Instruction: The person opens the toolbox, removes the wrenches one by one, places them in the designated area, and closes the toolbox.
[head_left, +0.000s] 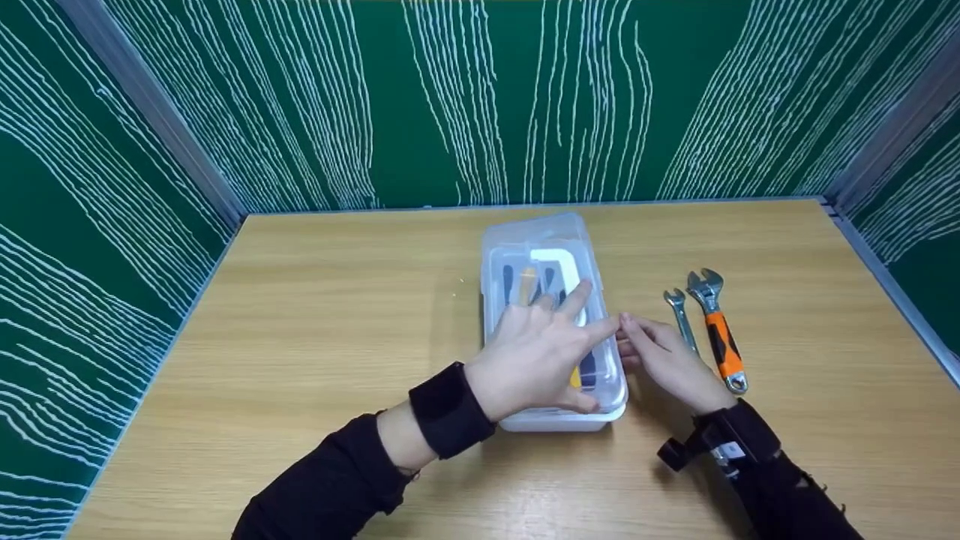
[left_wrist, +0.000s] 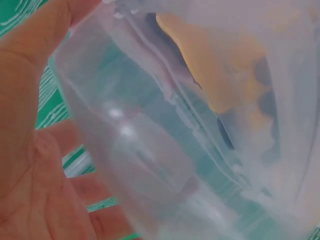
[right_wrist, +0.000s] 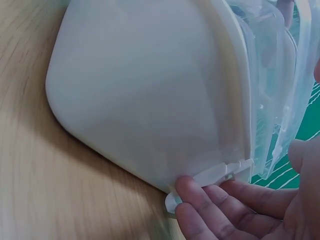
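A clear-lidded plastic box [head_left: 491, 255] stands on the table, its white base [right_wrist: 150, 95] large in the right wrist view. Through the lid [head_left: 532, 225] show dark-handled items, a yellow piece and a white L-shaped piece [head_left: 566, 262]. My left hand [head_left: 536, 349] rests on the lid with spread fingers, thumb near the front edge. My right hand [head_left: 667, 360] is at the box's right side. Its fingertips [right_wrist: 187, 187] touch a white latch [right_wrist: 212, 175] at the rim, while the thumb stays apart from it. In the left wrist view the cloudy lid [left_wrist: 135, 135] blurs the contents.
To the right of the box lie a small open-end wrench [head_left: 681, 319] and an adjustable wrench [head_left: 720, 334] with an orange and black handle. Green walls [head_left: 525, 97] with white wavy lines border the wooden table [head_left: 337, 315] at the back and both sides.
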